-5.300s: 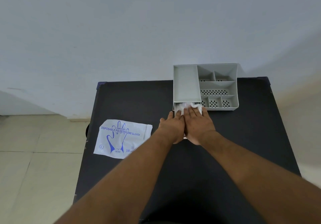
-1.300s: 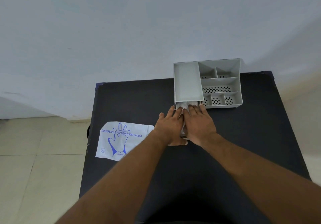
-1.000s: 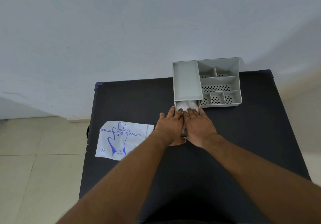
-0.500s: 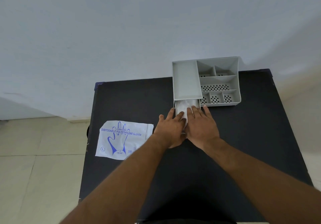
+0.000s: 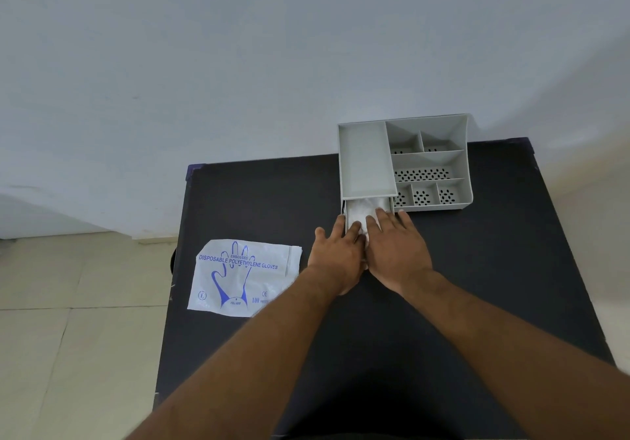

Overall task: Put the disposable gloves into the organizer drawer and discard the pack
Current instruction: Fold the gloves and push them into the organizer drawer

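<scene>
A grey organizer (image 5: 366,160) stands at the table's far edge, its drawer (image 5: 345,216) pulled out toward me under the left compartment. White crumpled disposable gloves (image 5: 366,207) lie in the drawer. My left hand (image 5: 335,255) and my right hand (image 5: 397,248) rest side by side, flat, fingers stretched forward on the gloves and covering the drawer's near part. My left thumb lies outside the drawer's left wall. The white glove pack (image 5: 242,277) with blue print lies flat at the table's left edge, partly overhanging it.
The black table (image 5: 494,286) stands against a pale wall (image 5: 238,64). The organizer's right side has several small perforated compartments (image 5: 422,175). Tiled floor (image 5: 68,337) shows to the left.
Both hands have slid back a little toward me, so more of the white gloves shows between my fingertips and the organizer. The pack has not moved.
</scene>
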